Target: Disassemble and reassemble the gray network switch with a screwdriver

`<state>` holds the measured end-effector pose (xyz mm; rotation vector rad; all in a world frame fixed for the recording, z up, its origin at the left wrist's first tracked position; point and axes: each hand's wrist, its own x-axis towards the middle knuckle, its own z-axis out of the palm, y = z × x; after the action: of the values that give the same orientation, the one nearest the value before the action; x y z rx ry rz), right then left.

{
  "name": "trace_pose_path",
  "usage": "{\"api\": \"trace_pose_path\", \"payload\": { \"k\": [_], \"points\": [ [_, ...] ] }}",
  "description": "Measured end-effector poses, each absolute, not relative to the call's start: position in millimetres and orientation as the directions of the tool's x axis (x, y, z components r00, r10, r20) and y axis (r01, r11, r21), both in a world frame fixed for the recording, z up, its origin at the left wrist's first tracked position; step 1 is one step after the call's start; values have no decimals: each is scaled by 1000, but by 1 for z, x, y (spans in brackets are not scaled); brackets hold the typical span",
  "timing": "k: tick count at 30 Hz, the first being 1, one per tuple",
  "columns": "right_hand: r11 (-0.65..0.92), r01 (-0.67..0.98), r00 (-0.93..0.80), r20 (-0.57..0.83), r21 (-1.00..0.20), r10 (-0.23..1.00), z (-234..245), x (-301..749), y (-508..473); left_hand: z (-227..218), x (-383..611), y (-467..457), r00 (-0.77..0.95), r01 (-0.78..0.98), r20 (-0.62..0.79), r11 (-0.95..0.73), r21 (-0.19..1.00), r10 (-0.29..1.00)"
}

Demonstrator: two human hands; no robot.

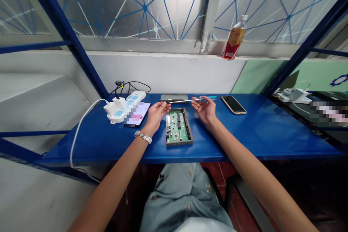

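A screwdriver (182, 101) with a long metal shaft and a blue handle spans level between my two hands. My right hand (205, 109) is closed around the handle end. At the tip end, the fingers of my left hand (159, 113) pinch together by a small dark piece, too small to name. Below and between the hands lies an open grey case with a green circuit board (178, 127) inside, chips and connectors facing up. A flat grey panel (174, 97) rests behind it, partly hidden by the screwdriver and hands.
On the left stand a white power strip (136, 96) with plugged-in adapters and a lit phone (138, 114). Another phone (233, 104) lies right of my right hand on the blue table (258, 130). A drink bottle (235, 38) stands on the ledge behind. Blue frame posts rise at both sides.
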<state>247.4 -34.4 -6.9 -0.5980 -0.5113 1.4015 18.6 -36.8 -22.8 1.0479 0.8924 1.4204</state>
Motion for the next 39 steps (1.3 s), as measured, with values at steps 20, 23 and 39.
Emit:
{"api": "trace_pose_path", "payload": {
  "k": [20,23,39],
  "points": [
    [123,-707,66,109,-696,992,-4,245,-33,-21,24,-39,63,-124,243,-234,964,968],
    [258,-604,131,225,-754,965,-3,245,-30,-23,27,-40,135,19,283,-288,958,950],
    [668,-9,202,653,-744,730,27,203,-2,13,48,6,500,487,378,-614,622,779]
  ]
}}
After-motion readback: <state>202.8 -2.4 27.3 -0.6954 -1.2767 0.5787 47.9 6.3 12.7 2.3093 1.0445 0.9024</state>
